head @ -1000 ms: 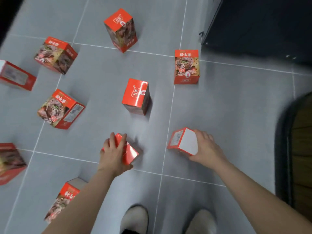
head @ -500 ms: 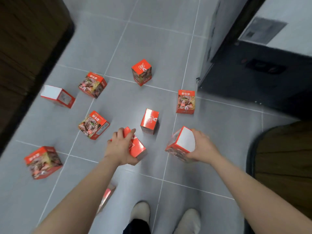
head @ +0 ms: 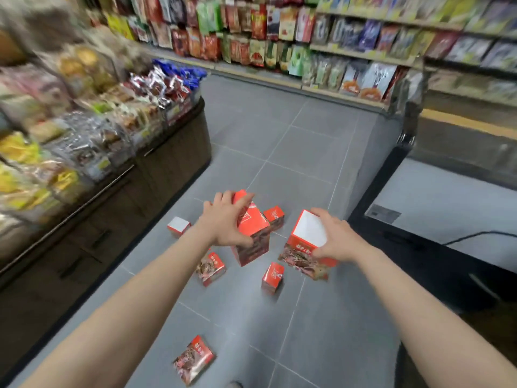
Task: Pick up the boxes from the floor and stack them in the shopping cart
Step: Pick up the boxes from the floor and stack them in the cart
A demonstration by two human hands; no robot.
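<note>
My left hand (head: 223, 222) grips a red box (head: 253, 236) by its top, held up in the air in front of me. My right hand (head: 340, 238) grips a second red box (head: 303, 249) whose white end face points up. Below them several more red boxes lie scattered on the grey tile floor: one (head: 210, 268) under my left forearm, one upright (head: 272, 278) between my arms, one (head: 274, 217) behind the held box, one with a white face (head: 179, 226) to the left, and one (head: 193, 359) near my feet. No shopping cart is in view.
A dark wooden display stand (head: 156, 163) loaded with snack bags runs along the left. Wall shelves (head: 349, 54) of packaged goods line the back. A black chest freezer (head: 436, 242) stands on the right. Grey tile floor (head: 279, 152) stretches ahead between them.
Both hands have lifted their boxes off the floor. The view has swung up from the floor to the aisle, so the shelves and display stand now show.
</note>
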